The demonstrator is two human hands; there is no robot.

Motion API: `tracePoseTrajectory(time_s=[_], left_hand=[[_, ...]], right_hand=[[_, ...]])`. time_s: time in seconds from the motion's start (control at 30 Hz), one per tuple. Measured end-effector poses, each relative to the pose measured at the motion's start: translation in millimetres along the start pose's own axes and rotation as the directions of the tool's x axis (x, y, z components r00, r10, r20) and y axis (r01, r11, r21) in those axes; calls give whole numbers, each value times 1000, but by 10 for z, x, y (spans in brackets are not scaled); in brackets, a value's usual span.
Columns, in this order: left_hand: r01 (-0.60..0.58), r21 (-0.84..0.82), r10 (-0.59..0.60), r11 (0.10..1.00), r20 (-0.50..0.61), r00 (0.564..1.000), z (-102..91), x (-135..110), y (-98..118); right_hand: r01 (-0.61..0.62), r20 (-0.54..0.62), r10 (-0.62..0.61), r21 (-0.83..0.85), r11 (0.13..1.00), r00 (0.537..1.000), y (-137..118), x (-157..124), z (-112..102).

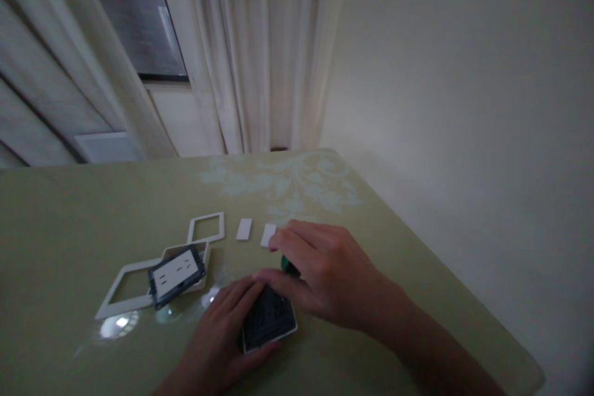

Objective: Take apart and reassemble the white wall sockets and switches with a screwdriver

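Observation:
My left hand (223,334) holds a dark square socket module (269,320) flat on the green table, fingers wrapped round its left side. My right hand (325,272) rests just above it, fingers curled over a small green object (290,266) that is mostly hidden. A second socket module (176,275) with a white face lies on a white frame (120,294) to the left.
A smaller white square frame (206,227) and two small white rectangular pieces (244,229) (268,235) lie behind the hands. The table's right edge (440,272) runs close to a plain wall. Curtains (260,49) and a window (130,12) stand behind.

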State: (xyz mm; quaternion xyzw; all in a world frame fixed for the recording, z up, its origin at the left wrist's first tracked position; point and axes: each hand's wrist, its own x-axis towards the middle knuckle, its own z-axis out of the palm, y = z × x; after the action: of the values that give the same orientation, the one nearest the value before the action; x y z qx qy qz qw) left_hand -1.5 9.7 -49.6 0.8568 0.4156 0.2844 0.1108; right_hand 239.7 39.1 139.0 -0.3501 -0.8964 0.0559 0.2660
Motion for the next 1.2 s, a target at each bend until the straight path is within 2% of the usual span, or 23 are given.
tracePoseTrajectory(time_s=[0.17, 0.3, 0.43, 0.63, 0.7, 0.77, 0.83, 0.9, 1.0, 1.1, 1.2], left_hand=[[15, 3, -15, 1000, 41, 999, -11, -5, 8], [15, -5, -15, 1000, 30, 999, -5, -4, 11], [10, -25, -9, 1000, 39, 999, -18, 1, 13], [-34, -38, 35, 999, 35, 999, -139, 40, 105], [6, -102, -8, 995, -23, 1000, -205, 90, 204], [78, -235, -95, 969, -60, 994, -276, 184, 325], [152, -389, -162, 909, 6, 987, -342, 323, 435], [165, -504, -143, 848, 82, 986, -394, 480, 503], [116, -602, -81, 790, 86, 993, -426, 665, 508], [114, -632, -56, 766, 111, 992, -403, 742, 447], [155, -636, -90, 756, 133, 987, -363, 769, 383]], right_hand=[[74, 10, -75, 107, 992, 997, 15, 13, 5], [62, -44, -62, -2, 998, 997, 22, 14, 25], [53, -1, -53, 65, 997, 999, 18, 12, 20], [57, -20, -56, 51, 997, 998, 30, 24, 45], [74, -15, -73, 56, 996, 997, 31, 27, 52], [83, -8, -83, 49, 995, 997, 27, 25, 44], [81, -2, -81, 32, 996, 997, 24, 21, 31], [75, 4, -75, 22, 997, 997, 26, 16, 24], [65, 9, -65, 18, 998, 998, 38, 10, 33], [41, 7, -41, 19, 999, 999, 48, 4, 41], [23, -8, -23, 50, 998, 1000, 48, 0, 37]])
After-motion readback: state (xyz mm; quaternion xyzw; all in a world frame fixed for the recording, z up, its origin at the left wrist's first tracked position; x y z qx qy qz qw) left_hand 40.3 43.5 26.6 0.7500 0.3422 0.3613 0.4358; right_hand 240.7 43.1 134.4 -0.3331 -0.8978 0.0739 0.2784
